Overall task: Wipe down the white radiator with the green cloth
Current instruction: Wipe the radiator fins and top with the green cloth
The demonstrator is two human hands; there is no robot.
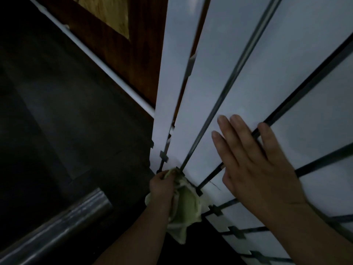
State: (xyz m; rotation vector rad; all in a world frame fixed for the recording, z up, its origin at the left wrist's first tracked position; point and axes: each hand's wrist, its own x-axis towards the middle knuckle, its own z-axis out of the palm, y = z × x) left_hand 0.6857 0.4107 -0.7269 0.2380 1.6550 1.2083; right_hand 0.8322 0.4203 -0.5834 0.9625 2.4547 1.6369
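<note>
Cloth [186, 205] x1, L hand [162, 185] grips.

Dark floor [57, 131], dimly lit, filling left half. White strip [107, 67] along far edge, brown wood panel [114, 44] above. Grey metal tube [57, 226] across btm-left; contact w/ floor unclear.

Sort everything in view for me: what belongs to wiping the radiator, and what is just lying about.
Belongs to the job:
- white radiator
- green cloth, bunched against the radiator's lower part
- left hand, gripping the cloth
- right hand, fingers flat on a radiator panel

Just there:
- metal tube, lower left
- wooden panel behind the radiator
- white strip along the panel's edge
- dark floor
</note>
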